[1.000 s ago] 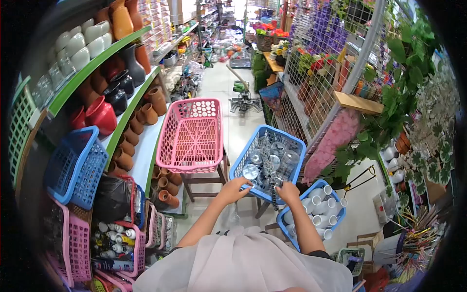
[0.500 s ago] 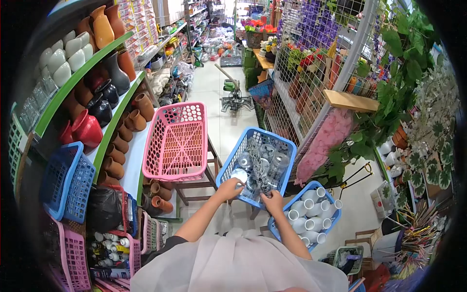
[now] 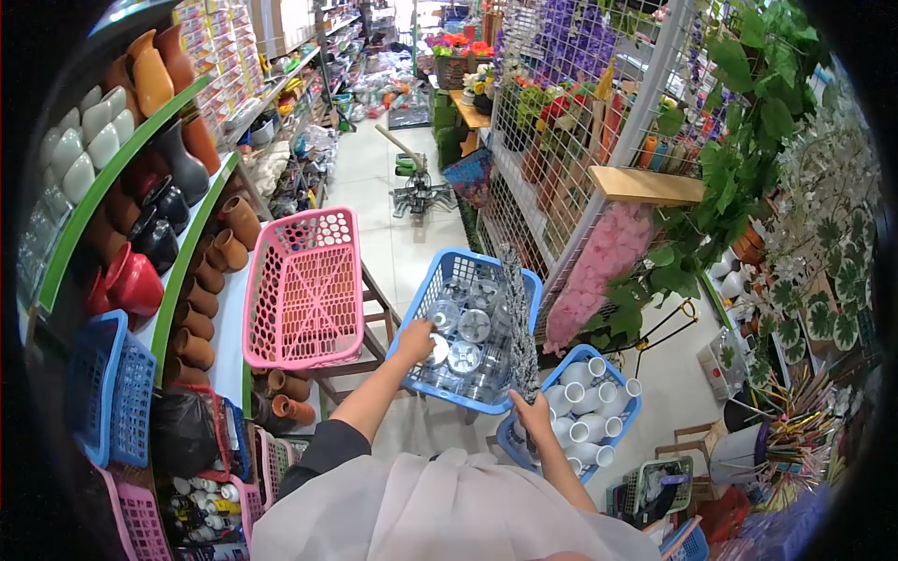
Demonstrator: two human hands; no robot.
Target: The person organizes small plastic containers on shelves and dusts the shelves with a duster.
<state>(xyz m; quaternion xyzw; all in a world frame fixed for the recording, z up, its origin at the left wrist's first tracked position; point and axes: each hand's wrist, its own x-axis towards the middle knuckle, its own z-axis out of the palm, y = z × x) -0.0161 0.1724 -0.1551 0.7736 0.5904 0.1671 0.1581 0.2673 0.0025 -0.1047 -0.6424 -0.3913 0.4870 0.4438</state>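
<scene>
A blue basket (image 3: 404,370) holds several clear glass vessels (image 3: 474,325). My left hand (image 3: 414,342) reaches in over its left side, beside a white round piece (image 3: 437,350); its fingers are bent, and what they hold, if anything, is too small to make out. My right hand (image 3: 531,411) is closed round the lower end of a long grey, leafy-looking bundle (image 3: 516,318), which stands up along the basket's right side. Below and right of it, a second blue basket (image 3: 588,352) holds several white vases (image 3: 594,427).
An empty pink basket (image 3: 353,280) rests on a wooden stool (image 3: 379,297) at the left. Shelves of clay pots (image 3: 241,221) line the left side. A wire rack (image 3: 585,122) with flowers stands right, and a metal stand (image 3: 421,194) is on the aisle floor.
The grey bundle has moved from over the glassware to the right side of the basket, with my right hand. My left hand has moved left and up. The whole view has shifted slightly.
</scene>
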